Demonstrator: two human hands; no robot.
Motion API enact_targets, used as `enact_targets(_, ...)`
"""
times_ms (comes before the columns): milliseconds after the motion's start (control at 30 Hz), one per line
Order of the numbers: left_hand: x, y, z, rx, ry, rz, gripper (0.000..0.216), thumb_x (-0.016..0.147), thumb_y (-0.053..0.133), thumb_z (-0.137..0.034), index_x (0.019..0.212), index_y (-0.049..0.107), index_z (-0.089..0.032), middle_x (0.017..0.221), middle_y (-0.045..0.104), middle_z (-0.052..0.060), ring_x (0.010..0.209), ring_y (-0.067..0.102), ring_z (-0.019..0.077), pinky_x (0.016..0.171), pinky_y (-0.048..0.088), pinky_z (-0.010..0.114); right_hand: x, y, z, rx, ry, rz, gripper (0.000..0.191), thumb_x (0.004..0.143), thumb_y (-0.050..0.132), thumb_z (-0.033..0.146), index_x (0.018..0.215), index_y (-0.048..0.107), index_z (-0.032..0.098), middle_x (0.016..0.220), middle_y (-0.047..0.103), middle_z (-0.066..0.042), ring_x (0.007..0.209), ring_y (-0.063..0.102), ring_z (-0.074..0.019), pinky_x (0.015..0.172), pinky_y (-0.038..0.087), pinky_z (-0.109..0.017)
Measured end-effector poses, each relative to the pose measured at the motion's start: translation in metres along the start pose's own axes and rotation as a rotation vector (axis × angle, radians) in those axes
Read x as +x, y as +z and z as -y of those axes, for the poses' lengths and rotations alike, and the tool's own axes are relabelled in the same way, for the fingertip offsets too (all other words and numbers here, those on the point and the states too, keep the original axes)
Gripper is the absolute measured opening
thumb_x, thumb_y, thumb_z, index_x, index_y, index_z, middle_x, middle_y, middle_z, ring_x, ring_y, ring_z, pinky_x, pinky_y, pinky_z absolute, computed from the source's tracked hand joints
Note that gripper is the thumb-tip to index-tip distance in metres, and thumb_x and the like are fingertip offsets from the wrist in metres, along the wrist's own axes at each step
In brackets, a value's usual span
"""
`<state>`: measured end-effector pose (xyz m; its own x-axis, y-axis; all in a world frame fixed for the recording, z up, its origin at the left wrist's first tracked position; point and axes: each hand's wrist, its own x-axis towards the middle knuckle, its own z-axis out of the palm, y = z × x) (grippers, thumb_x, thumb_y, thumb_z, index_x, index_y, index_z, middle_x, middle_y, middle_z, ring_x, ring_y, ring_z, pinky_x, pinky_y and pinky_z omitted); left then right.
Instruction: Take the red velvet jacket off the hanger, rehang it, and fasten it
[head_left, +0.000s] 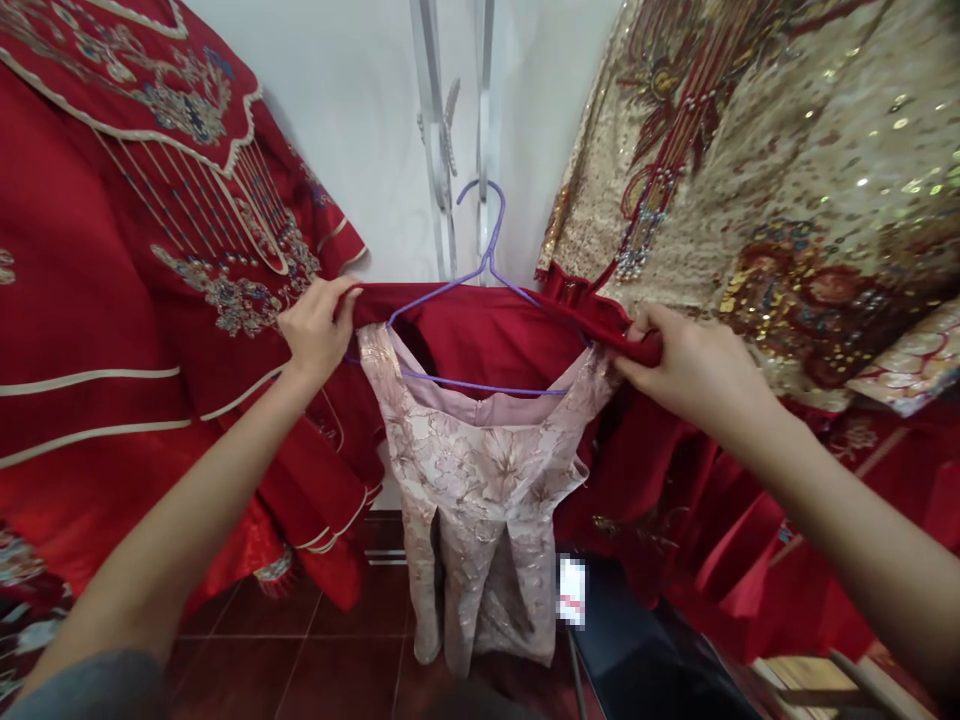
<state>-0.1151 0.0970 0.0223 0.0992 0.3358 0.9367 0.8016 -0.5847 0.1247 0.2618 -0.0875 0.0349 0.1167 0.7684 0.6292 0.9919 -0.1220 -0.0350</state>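
A purple hanger [492,228] hangs at the centre, bearing a pale pink sleeveless dress [499,455] with a floral pattern. Behind the dress's neckline stretches a red garment [480,325], its upper edge pulled out sideways between both hands. My left hand [319,325] pinches one end of that edge beside the dress's left strap. Closed around the gathered other end is my right hand [690,365], near the right strap. The gathered red cloth covers part of the hanger's right arm. Most of the red garment's lower part is hidden behind the dress.
Red embroidered garments [142,310] hang at the left. A gold sequined garment [750,200] hangs at the right. Metal uprights [442,130] stand against the white wall. Below are a dark object [645,640], a blurred white label [571,590] and a tiled floor [337,670].
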Motion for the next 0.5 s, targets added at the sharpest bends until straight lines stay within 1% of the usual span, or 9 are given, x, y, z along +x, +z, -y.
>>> enact_targets(67, -0.005, -0.008, 0.011, 0.084, 0.019, 0.172, 0.025, 0.089, 0.057, -0.044, 0.097, 0.067, -0.023, 0.091, 0.067, 0.007, 0.087, 0.063, 0.0207, 0.074, 0.042, 0.029, -0.003, 0.01, -0.01, 0.129, -0.044, 0.046, 0.02, 0.077, 0.061, 0.03, 0.093, 0.051, 0.023, 0.072, 0.067, -0.005, 0.064, 0.064, -0.0259, 0.061, 0.04, -0.031)
enact_targets(133, -0.012, -0.015, 0.016, 0.113, 0.021, 0.294, 0.024, 0.084, 0.062, -0.046, 0.091, 0.064, -0.023, 0.089, 0.067, 0.006, 0.084, 0.063, 0.0208, 0.066, 0.039, 0.027, -0.003, 0.02, -0.018, 0.265, -0.072, 0.036, 0.019, 0.078, 0.057, 0.027, 0.096, 0.05, 0.023, 0.074, 0.066, -0.004, 0.065, 0.064, -0.0228, 0.064, 0.042, -0.03)
enact_targets(267, -0.022, -0.027, 0.012, 0.108, 0.012, 0.391, 0.021, 0.084, 0.058, -0.044, 0.086, 0.06, -0.022, 0.086, 0.066, 0.005, 0.08, 0.062, 0.0202, 0.061, 0.035, 0.026, 0.005, 0.034, -0.019, 0.432, -0.081, 0.019, 0.019, 0.073, 0.06, 0.03, 0.086, 0.049, 0.023, 0.067, 0.059, 0.001, 0.057, 0.056, -0.0166, 0.061, 0.04, -0.028)
enact_targets(400, -0.013, -0.038, -0.001, 0.149, 0.06, 0.53, 0.019, 0.081, 0.06, -0.04, 0.083, 0.057, -0.022, 0.08, 0.064, 0.003, 0.076, 0.061, 0.0204, 0.061, 0.035, 0.026, 0.018, 0.049, -0.017, 0.56, -0.105, 0.044, 0.017, 0.07, 0.059, 0.029, 0.077, 0.044, 0.023, 0.064, 0.052, 0.004, 0.057, 0.049, -0.0135, 0.061, 0.039, -0.027)
enact_targets(467, -0.005, -0.038, -0.015, 0.147, 0.036, 0.555, 0.015, 0.078, 0.062, -0.035, 0.08, 0.055, -0.021, 0.071, 0.06, 0.002, 0.072, 0.059, 0.0205, 0.063, 0.036, 0.027, 0.023, 0.058, -0.014, 0.682, -0.098, 0.078, 0.017, 0.07, 0.057, 0.029, 0.076, 0.042, 0.023, 0.065, 0.052, 0.005, 0.059, 0.049, -0.0133, 0.062, 0.039, -0.026)
enact_targets(500, -0.003, -0.037, -0.025, 0.132, -0.015, 0.524, 0.014, 0.076, 0.063, -0.031, 0.079, 0.054, -0.021, 0.067, 0.057, 0.001, 0.069, 0.058, 0.0203, 0.064, 0.037, 0.028, 0.025, 0.061, -0.009, 0.743, -0.096, 0.103, 0.017, 0.071, 0.057, 0.029, 0.076, 0.042, 0.023, 0.065, 0.051, 0.005, 0.06, 0.049, -0.0133, 0.062, 0.039, -0.026)
